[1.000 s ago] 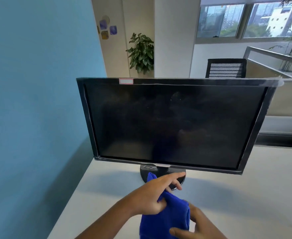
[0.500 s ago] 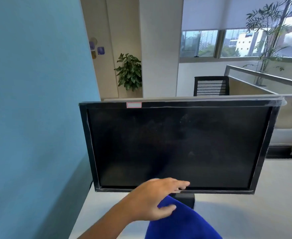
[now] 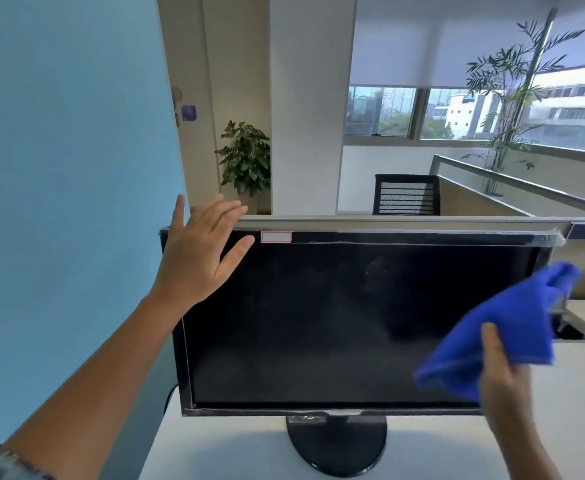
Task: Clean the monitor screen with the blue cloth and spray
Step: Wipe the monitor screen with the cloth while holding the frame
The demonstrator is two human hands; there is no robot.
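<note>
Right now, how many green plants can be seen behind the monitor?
2. One bushy plant stands beside the white pillar, above the monitor's left corner; one tall thin plant stands by the windows at right. Partitions may hide others.

The monitor (image 3: pixel 336 323) stands on the desk (image 3: pixel 235 452), screen dark. At its top left corner the left hand (image 3: pixel 197 258) is spread, fingers straight. Before its lower right corner the right hand (image 3: pixel 502 375) grips the blue cloth (image 3: pixel 492 334).
</note>
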